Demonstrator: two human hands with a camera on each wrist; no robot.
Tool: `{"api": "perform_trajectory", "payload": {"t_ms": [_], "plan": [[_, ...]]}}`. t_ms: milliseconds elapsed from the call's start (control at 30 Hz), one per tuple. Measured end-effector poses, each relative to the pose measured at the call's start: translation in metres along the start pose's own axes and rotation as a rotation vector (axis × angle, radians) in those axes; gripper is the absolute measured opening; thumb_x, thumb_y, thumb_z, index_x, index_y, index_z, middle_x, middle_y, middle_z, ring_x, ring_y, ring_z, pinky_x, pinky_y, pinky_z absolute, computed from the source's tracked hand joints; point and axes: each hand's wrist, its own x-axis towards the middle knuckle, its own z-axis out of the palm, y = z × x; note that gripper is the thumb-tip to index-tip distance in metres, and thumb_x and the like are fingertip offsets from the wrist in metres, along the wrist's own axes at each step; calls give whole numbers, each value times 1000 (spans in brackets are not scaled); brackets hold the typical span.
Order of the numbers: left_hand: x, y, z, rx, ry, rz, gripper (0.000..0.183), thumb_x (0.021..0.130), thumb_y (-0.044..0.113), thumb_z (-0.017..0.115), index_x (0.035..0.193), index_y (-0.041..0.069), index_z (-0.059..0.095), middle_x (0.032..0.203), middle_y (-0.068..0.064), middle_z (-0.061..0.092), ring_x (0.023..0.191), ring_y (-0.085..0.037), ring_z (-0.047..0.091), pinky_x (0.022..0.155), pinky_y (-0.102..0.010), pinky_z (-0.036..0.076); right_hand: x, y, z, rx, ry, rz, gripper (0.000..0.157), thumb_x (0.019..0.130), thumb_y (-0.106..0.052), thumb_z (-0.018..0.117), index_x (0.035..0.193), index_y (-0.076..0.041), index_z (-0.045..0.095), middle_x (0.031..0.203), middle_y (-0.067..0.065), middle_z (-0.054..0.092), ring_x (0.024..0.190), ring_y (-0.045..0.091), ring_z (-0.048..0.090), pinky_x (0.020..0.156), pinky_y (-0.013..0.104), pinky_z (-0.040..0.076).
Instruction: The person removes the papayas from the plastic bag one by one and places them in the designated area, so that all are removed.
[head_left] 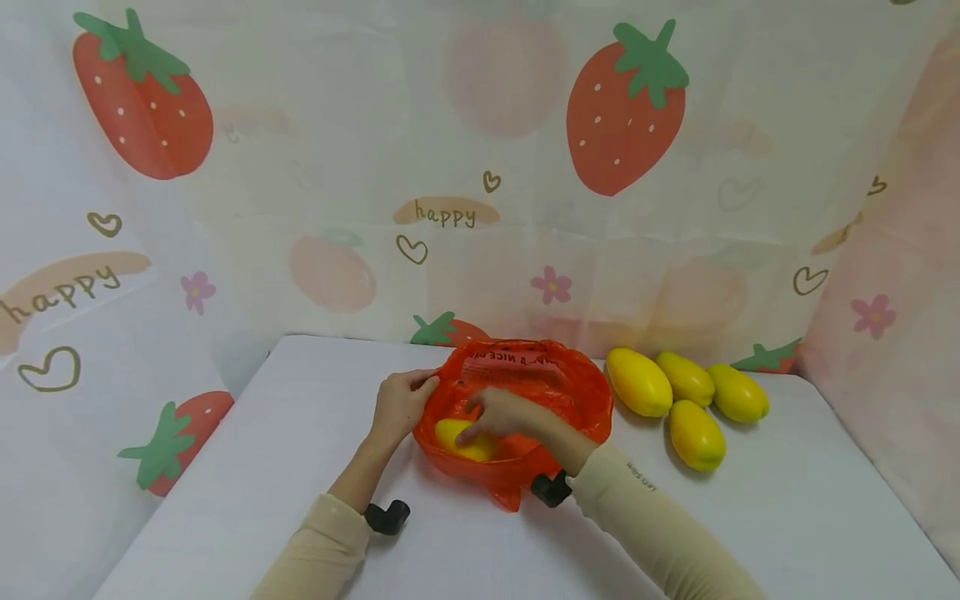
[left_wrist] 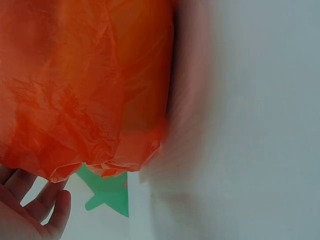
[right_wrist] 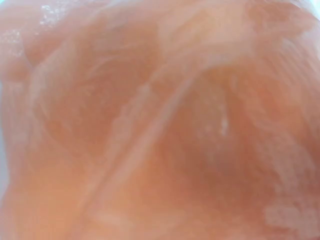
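Observation:
A red plastic bag point(head_left: 517, 467) stands on the table with its mouth spread open; printed letters show on its far inside wall. My left hand point(head_left: 401, 407) pinches the bag's left rim between thumb and fingers. In the left wrist view that hand point(left_wrist: 32, 207) is at the bag's lower edge. Inside the bag lies a yellow mango point(head_left: 452, 433). My right hand point(head_left: 504, 413) reaches in over it, one digit touching its top and another raised apart from it. The right wrist view shows only blurred bag film point(right_wrist: 160, 125).
Several yellow mangoes lie grouped right of the bag, among them a large one point(head_left: 639, 383) and a nearer one point(head_left: 697, 436). A white cloth covers the table point(head_left: 810, 500). Strawberry-printed curtains point(head_left: 517, 150) hang behind and at both sides.

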Motion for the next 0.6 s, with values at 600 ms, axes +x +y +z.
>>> {"api": "perform_trajectory", "payload": {"t_ms": [600], "plan": [[-2, 1, 0, -17, -2, -11, 29, 97, 19, 60, 120, 4, 69, 115, -15, 72, 104, -29, 69, 89, -40, 57, 2, 1, 8, 23, -28, 69, 60, 77, -36, 81, 128, -10, 61, 104, 4, 61, 101, 22, 52, 90, 40, 51]]}}
